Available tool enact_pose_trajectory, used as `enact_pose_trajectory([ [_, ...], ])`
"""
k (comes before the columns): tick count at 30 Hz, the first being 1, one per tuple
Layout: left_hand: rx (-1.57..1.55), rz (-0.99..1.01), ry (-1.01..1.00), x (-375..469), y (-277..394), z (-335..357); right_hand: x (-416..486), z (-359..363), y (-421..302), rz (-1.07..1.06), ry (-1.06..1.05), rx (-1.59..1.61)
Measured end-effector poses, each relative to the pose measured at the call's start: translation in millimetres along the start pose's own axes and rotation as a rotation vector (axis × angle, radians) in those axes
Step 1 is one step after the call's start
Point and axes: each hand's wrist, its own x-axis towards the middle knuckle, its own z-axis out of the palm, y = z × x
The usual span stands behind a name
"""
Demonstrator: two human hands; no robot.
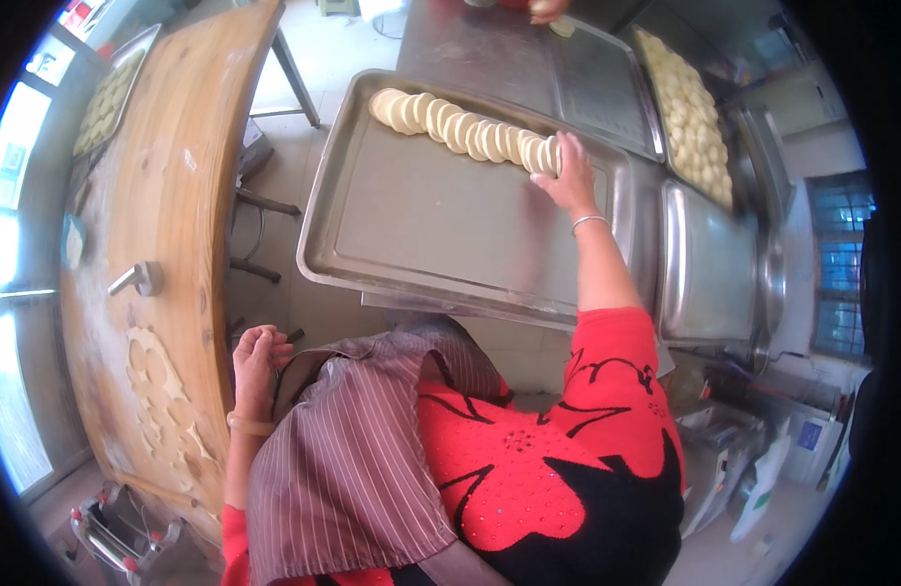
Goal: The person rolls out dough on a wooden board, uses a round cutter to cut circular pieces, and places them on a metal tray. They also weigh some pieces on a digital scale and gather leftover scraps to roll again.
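A row of overlapping round dough wrappers [465,132] lies along the far side of a large metal baking tray [435,220]. At the row's right end my right hand [571,172] grips the last few rounds, its thumb on the near side and its fingers on the far side. My left hand [256,359] hangs beside the wooden table's edge with its fingers curled in, and no object shows in it. On that table [179,146] a round metal cutter with a handle [139,280] stands near a sheet of leftover dough [157,395] full of cut-out holes.
Another tray of dough rounds [110,102] sits at the wooden table's far end. On the right are a tray heaped with dough pieces [688,110] and a metal tray [710,264]. Another person's hand [548,10] shows at the top. A machine with rollers [120,535] stands lower left.
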Motion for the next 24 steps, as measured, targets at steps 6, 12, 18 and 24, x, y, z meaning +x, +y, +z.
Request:
enact_pose_trajectory([
  [6,0.044,0.079,-0.057,17.2,3.1,17.2,6.7,14.1,107.9,-0.289,-0.063,-0.132],
  [12,0.013,0.065,0.038,9.9,-20.0,6.7,-27.3,-24.9,186.8,0.005,-0.197,-0.349],
  [18,0.028,0.074,0.353,-14.3,-89.5,-68.9,6.9,-22.1,47.8,0.038,0.054,-0.169],
  [24,0.568,0.159,1.046,-66.2,-154.4,-165.0,-26.6,36.7,-286.4,-0.181,-0.522,0.607],
])
